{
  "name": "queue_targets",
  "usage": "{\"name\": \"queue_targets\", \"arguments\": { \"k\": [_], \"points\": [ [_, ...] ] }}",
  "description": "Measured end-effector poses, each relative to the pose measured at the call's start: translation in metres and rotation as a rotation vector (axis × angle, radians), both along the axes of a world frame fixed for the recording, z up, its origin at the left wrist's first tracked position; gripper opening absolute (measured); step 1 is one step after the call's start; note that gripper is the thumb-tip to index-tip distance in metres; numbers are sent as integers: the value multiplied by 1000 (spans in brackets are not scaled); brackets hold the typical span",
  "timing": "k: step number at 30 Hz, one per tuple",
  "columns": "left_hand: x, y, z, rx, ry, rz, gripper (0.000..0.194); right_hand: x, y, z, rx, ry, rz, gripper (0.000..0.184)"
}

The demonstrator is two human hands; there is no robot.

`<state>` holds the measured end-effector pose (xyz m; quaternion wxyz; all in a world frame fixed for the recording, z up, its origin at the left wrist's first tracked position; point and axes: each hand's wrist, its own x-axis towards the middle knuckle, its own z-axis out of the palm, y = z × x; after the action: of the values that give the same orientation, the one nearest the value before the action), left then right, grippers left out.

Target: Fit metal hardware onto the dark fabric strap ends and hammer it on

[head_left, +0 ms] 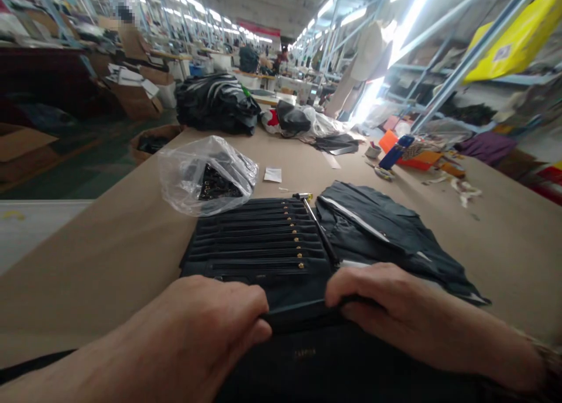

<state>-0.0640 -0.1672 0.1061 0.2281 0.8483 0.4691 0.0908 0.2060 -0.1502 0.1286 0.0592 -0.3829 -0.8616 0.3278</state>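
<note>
My left hand [211, 327] and my right hand [395, 309] both grip the near edge of a black fabric piece [302, 318] at the table's front, fingers curled over it. Just beyond lies a stack of black zippered pieces [259, 239] with gold zipper pulls, laid in overlapping rows. A slim tool with a dark handle and metal head [318, 224] rests along the stack's right side. To the right sits a pile of dark fabric panels [386, 233] with a pale stripe.
A clear plastic bag [206, 174] holding dark small parts lies behind the stack on the brown table [109, 256]. Farther back are black bundles [217, 101], a white paper slip [273, 174], and orange and blue items [401, 151]. Shelving stands right; a person works at far left.
</note>
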Motion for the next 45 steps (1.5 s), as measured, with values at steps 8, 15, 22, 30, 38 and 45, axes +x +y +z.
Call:
{"name": "queue_targets", "arguments": {
  "k": [8,15,22,30,38,45],
  "points": [
    [2,48,-58,-84,451,-26,28,21,43,-131,-141,-18,-353,19],
    [6,60,-79,-24,495,10,28,8,53,-148,92,-177,-369,18],
    [43,40,-102,315,413,-216,40,7,52,-160,137,-254,-366,15],
    [61,33,-134,138,372,-463,61,51,84,-117,351,-356,-446,18],
    [57,34,-146,154,352,-443,71,137,138,-114,299,-675,-743,30],
    [61,34,-133,116,389,-450,70,145,165,-138,214,-606,-804,34]
  ]
}}
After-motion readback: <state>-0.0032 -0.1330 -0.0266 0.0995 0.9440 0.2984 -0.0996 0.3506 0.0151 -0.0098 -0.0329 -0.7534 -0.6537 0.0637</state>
